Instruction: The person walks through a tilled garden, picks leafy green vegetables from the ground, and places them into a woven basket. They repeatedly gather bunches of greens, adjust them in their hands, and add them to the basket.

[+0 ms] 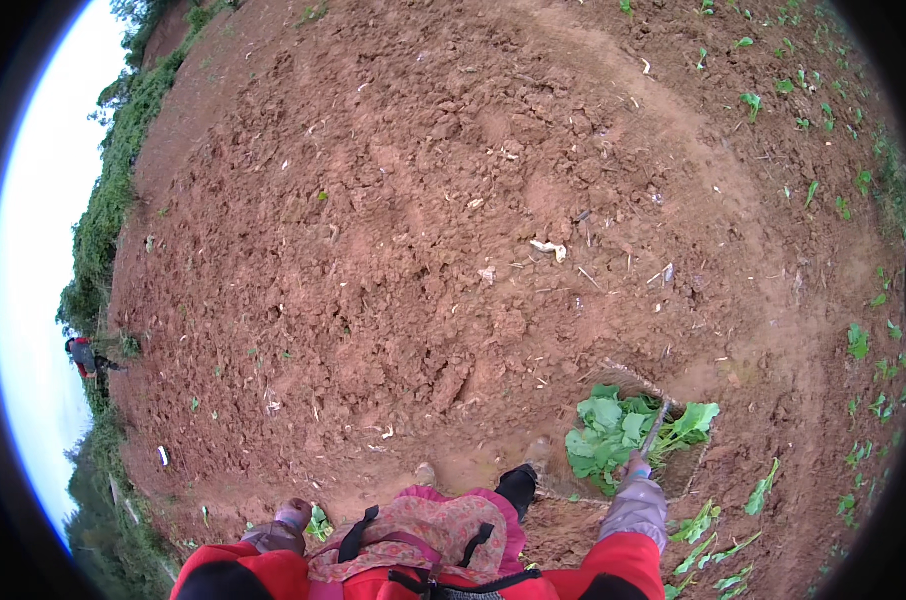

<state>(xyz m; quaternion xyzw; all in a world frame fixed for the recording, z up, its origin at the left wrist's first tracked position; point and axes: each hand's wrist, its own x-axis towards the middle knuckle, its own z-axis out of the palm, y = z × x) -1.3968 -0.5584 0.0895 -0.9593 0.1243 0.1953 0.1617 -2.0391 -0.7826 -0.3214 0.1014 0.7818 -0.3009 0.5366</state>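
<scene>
My right hand [636,466] is closed on the stick-like handle [656,427] of a shallow basket [694,471] at the lower right. Leafy green seedlings [601,429] lie heaped in the basket, some with pale stems under the handle. At the lower left, my left hand [295,513] hangs beside the floral apron [423,529], next to a few green leaves [319,523]. Its fingers are too blurred to read, and whether it holds those leaves cannot be told. Both forearms wear shiny sleeve covers over red sleeves.
Tilled red soil [393,247] spreads ahead, with dry plant scraps such as a pale husk [549,249]. Small seedlings [858,341] stand along the right side; limp ones [762,487] lie beside the basket. Far left, another person [83,357] stands near green bushes [100,217].
</scene>
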